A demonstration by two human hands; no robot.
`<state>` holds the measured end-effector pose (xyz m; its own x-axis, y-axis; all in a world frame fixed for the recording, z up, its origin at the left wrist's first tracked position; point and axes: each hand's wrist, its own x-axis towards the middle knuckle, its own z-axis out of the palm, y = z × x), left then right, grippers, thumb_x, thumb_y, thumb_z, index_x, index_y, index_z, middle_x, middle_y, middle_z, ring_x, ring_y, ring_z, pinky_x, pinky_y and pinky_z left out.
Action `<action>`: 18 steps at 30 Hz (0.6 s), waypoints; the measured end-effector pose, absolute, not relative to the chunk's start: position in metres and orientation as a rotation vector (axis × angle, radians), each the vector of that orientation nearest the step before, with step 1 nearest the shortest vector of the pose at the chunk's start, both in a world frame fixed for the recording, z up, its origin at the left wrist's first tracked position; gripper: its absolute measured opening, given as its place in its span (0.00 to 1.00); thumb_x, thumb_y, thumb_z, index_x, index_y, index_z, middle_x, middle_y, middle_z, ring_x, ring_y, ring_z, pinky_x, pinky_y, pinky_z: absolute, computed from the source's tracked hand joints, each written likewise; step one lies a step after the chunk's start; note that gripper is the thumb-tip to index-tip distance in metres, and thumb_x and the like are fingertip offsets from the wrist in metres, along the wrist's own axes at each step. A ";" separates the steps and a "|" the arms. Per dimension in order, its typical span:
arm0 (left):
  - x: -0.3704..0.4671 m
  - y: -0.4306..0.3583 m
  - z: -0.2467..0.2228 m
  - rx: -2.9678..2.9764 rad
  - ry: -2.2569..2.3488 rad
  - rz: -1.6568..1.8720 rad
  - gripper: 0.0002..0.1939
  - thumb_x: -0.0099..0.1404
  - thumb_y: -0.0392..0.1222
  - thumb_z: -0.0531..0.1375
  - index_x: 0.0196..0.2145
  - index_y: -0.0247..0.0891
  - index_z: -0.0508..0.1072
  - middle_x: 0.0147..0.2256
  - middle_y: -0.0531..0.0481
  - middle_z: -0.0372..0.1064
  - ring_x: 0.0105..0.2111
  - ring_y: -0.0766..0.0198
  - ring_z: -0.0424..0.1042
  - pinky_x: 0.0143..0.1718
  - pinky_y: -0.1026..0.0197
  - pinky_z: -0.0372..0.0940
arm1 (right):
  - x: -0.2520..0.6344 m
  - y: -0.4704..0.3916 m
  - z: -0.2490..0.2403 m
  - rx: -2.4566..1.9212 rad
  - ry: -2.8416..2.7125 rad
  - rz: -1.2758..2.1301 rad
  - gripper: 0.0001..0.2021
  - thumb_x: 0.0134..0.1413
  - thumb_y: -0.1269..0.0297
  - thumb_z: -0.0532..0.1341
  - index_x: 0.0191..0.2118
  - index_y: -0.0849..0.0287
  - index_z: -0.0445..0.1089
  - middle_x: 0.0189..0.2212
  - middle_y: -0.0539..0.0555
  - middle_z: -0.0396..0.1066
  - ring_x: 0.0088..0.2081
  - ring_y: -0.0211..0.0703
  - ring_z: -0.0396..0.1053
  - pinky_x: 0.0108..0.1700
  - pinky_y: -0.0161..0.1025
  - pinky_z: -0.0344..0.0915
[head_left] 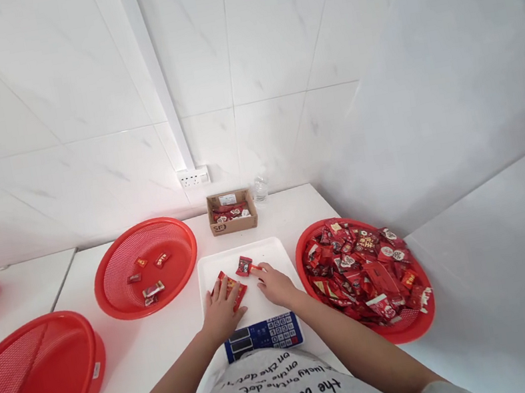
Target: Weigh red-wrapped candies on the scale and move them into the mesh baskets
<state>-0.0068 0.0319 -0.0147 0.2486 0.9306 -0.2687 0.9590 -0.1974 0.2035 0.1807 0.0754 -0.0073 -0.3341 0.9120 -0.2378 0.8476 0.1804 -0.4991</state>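
My left hand (223, 313) lies with fingers spread over a shiny red snack packet (239, 291) on the white pan (266, 307) of a weighing scale. Part of that packet is hidden under the fingers. My right hand (277, 285) is on the same pan, fingers loosely apart, its fingertips touching a small red-orange wrapped piece (254, 268). Just beyond those fingertips lies a small dark-red packet (243, 266). The scale's blue keypad panel (263, 336) faces me, below my wrists.
To the right stands a red basket (430, 323) heaped with red snack packets (366, 266). A red basket (109, 305) with several small packets is left of the scale. Another red basket (60, 317) sits nearer. Behind are a cardboard box (234, 226) of packets and a clear glass (260, 188).
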 end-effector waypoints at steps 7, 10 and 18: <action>-0.001 0.046 -0.019 2.332 1.573 -0.029 0.31 0.61 0.50 0.55 0.60 0.45 0.54 0.64 0.41 0.38 0.63 0.48 0.37 0.58 0.40 0.39 | 0.199 0.072 -0.011 -1.711 -2.040 1.041 0.23 0.52 0.69 0.53 0.56 0.53 0.59 0.57 0.56 0.54 0.48 0.40 0.65 0.50 0.37 0.59; 0.000 0.042 -0.026 2.381 1.593 0.080 0.30 0.61 0.50 0.55 0.59 0.43 0.55 0.63 0.40 0.41 0.63 0.48 0.38 0.58 0.39 0.39 | 0.206 0.068 -0.012 -1.709 -1.887 1.140 0.25 0.49 0.73 0.53 0.56 0.61 0.58 0.53 0.60 0.59 0.47 0.41 0.65 0.50 0.37 0.60; 0.006 0.023 -0.034 2.418 1.606 0.217 0.33 0.63 0.51 0.52 0.61 0.37 0.50 0.63 0.39 0.42 0.63 0.48 0.38 0.59 0.41 0.42 | 0.197 0.052 -0.001 -1.294 -1.877 1.165 0.30 0.43 0.70 0.59 0.57 0.57 0.57 0.55 0.57 0.59 0.57 0.45 0.56 0.59 0.46 0.51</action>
<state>0.0055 0.0234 -0.0344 0.3884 0.9215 -0.0044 0.8874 -0.3727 0.2714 0.1970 0.0524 -0.0010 -0.3665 0.9302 -0.0196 0.4306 0.1509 -0.8898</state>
